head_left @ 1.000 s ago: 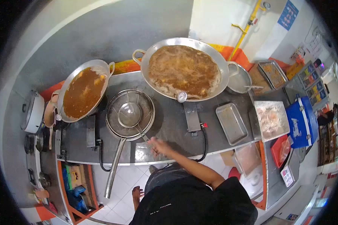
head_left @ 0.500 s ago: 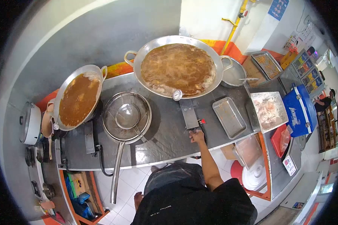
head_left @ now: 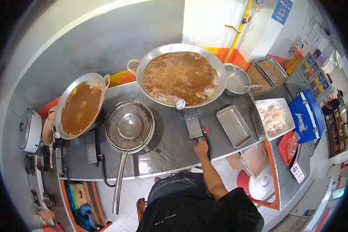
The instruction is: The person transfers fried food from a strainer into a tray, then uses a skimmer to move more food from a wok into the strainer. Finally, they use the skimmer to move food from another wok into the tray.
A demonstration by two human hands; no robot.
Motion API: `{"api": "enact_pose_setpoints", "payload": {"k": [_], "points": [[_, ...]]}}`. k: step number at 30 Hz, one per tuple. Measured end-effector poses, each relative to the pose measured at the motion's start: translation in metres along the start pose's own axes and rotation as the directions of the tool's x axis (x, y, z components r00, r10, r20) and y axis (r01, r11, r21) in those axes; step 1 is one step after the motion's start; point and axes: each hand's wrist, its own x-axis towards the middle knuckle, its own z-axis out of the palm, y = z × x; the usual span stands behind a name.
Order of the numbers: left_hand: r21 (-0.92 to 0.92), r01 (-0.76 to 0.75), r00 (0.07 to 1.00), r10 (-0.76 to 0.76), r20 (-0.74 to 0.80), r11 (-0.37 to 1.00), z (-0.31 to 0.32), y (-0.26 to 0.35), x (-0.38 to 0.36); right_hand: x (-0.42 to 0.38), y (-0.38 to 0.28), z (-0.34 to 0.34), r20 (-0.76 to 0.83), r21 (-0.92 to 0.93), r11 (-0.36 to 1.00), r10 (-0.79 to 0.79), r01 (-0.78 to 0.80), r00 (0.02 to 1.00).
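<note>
My right hand [head_left: 200,147] is closed at the front end of the metal burner bar [head_left: 192,123], beside a black hose with a red fitting; what its fingers hold is hidden. Beyond it, a large two-handled wok [head_left: 138,74] holds bubbling brown oil, with a round thermometer [head_left: 179,103] at its front rim. My left hand [head_left: 141,204] hangs low beside my body, below the counter edge, its fingers too small to make out. Between the two woks, nested strainers [head_left: 130,125] rest on the counter, a long handle reaching past its edge.
A second wok [head_left: 104,92] of oil stands at the left. Toward the right are an empty metal tray [head_left: 234,126], a container of floured pieces [head_left: 275,118], a blue cooler [head_left: 307,115] and a red tray [head_left: 285,148]. Another person [head_left: 331,104] is at the far right.
The view has tilted, so the woks and counter appear slightly lower. My right hand stays by the burner bar's end, its wrist turned a little. My left hand still hangs low.
</note>
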Motion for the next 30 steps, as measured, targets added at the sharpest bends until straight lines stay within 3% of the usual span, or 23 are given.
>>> {"api": "enact_pose_setpoints", "payload": {"k": [1, 2, 15, 17, 18, 20, 21, 23, 27, 30], "points": [[-0.055, 0.024, 1.000, -0.024, -0.013, 0.998, -0.001, -0.005, -0.001, 0.000, 0.001, 0.002, -0.013, 0.001, 1.000, 0.002, -0.002, 1.000], [0.324, -0.098, 0.995, 0.090, 0.038, 0.941, -0.002, -0.010, 0.000, 0.000, 0.002, 0.004, -0.025, 0.002, 1.000, 0.005, -0.005, 1.000], [0.361, 0.022, 0.999, -0.030, 0.017, 0.932, -0.003, -0.009, -0.001, 0.002, 0.004, 0.007, -0.001, -0.021, 1.000, 0.004, -0.004, 1.000], [0.511, 0.287, 0.956, -0.206, -0.209, 0.811, 0.016, 0.022, -0.011, 0.000, 0.001, 0.000, 0.022, -0.039, 0.999, 0.000, 0.000, 1.000], [0.512, 0.286, 0.956, -0.206, -0.208, 0.810, 0.014, 0.023, -0.012, 0.000, 0.001, 0.002, 0.022, -0.039, 0.999, 0.002, -0.001, 1.000], [0.536, -0.008, 0.999, -0.021, 0.048, 0.844, -0.006, 0.001, -0.003, 0.002, 0.003, 0.007, 0.005, -0.047, 0.999, 0.019, -0.018, 1.000], [0.536, -0.009, 0.999, -0.019, 0.047, 0.844, -0.005, 0.005, -0.003, 0.002, 0.003, 0.006, 0.004, -0.046, 0.999, 0.018, -0.018, 1.000], [0.332, 0.141, 0.990, -0.142, -0.022, 0.933, -0.001, 0.014, -0.008, 0.002, 0.004, 0.004, 0.037, -0.022, 1.000, 0.018, -0.017, 0.999], [0.266, 0.122, 0.992, -0.110, -0.058, 0.956, -0.005, 0.001, -0.006, 0.000, -0.001, -0.004, 0.046, -0.041, 0.999, 0.030, -0.028, 0.998], [0.608, -0.222, 0.972, 0.222, 0.076, 0.763, -0.029, -0.041, 0.013, -0.002, -0.001, -0.005, 0.039, -0.034, 0.999, 0.024, -0.023, 0.999]]}}
